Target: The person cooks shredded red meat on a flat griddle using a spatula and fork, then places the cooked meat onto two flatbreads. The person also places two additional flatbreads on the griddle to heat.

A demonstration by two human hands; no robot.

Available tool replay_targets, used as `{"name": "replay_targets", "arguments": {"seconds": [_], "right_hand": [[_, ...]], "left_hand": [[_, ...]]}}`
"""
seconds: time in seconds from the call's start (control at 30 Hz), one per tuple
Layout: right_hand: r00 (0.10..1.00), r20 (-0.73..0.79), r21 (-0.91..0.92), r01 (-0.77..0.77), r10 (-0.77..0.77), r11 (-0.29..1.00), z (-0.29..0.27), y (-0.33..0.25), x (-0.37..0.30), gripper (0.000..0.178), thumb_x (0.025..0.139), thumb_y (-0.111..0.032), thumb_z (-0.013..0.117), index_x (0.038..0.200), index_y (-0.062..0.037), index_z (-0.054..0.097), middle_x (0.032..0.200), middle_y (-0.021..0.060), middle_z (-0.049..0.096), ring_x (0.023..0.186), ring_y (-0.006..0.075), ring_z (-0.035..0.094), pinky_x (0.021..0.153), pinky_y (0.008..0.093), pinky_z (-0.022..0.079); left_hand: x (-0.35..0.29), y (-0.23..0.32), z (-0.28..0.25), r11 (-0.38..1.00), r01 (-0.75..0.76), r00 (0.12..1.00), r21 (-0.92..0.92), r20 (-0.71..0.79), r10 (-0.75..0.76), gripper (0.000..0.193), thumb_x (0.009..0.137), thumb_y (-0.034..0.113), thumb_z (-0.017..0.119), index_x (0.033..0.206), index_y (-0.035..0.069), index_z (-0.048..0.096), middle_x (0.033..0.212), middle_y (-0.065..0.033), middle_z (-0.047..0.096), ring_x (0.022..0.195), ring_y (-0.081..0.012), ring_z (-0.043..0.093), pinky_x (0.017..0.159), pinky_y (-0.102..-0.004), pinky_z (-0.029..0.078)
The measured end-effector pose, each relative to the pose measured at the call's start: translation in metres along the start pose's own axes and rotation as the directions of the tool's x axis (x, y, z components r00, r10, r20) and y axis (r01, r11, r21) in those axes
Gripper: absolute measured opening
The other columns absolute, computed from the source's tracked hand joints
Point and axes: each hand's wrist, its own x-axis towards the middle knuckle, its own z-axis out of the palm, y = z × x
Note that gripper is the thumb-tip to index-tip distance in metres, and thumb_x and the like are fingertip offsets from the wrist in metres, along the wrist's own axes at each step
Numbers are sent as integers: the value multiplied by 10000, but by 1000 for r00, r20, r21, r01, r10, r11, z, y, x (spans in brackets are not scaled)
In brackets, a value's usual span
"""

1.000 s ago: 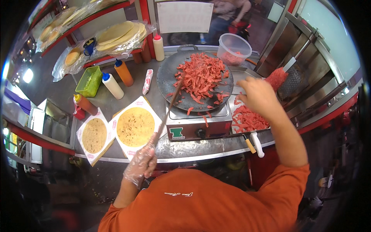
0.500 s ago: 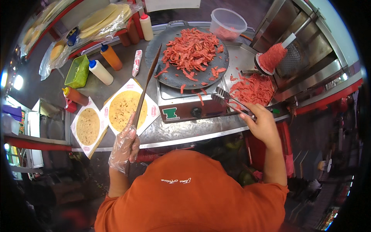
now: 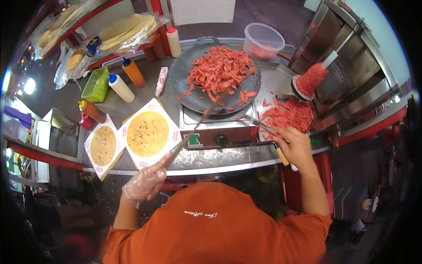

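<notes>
My left hand (image 3: 147,180), in a clear plastic glove, is closed round a long, thin brown stick-like tool (image 3: 191,137). The tool slants up and right, its far end over the front of the black round griddle (image 3: 180,83), at the shredded red meat (image 3: 222,70). My bare right hand (image 3: 293,143) grips metal tongs (image 3: 263,126). Their tips, smeared by motion, are at the right front corner of the stove (image 3: 202,141), beside a tray of more red meat (image 3: 288,115). Below the right hand a pale yellow handle (image 3: 281,155) sticks out over the counter edge.
Two flatbreads on paper, a larger one (image 3: 147,133) and a smaller one (image 3: 103,145), lie left of the stove. Sauce bottles (image 3: 121,89) and a green tub (image 3: 95,87) stand behind. A clear tub (image 3: 263,37) is behind the griddle. A vertical meat spit (image 3: 311,80) leans at right.
My left hand has swung the tool's far end right and down over the griddle's front. The tongs have moved slightly down and right, away from the griddle rim. The view has shifted a little.
</notes>
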Motion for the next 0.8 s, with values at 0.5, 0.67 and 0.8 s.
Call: {"name": "replay_targets", "arguments": {"seconds": [0.5,0.67,0.8], "right_hand": [[751,466,137,-583,467,801,-58,36,171,403,1053,-383,681,925,-4,730,740,50,709,466,83,536,406,270,375],[795,590,389,-435,143,812,-4,-44,210,490,1022,-481,712,934,-6,797,690,70,696,522,119,550,486,340,435],[987,155,-174,-8,35,985,7,-52,232,327,988,-405,739,952,-95,835,746,99,753,651,292,677,658,457,532]], "left_hand": [[59,26,-12,969,-200,978,-146,-90,189,658,1129,322,505,1704,104,271,656,39,426,439,-48,364,400,-212,342],[89,39,-15,976,-139,990,-170,-41,134,663,1109,391,561,1699,210,319,683,28,440,438,-59,357,402,-229,332],[85,52,-41,967,-141,989,-214,-83,126,655,1096,409,592,1686,253,352,693,32,453,437,-49,360,397,-227,307]]}}
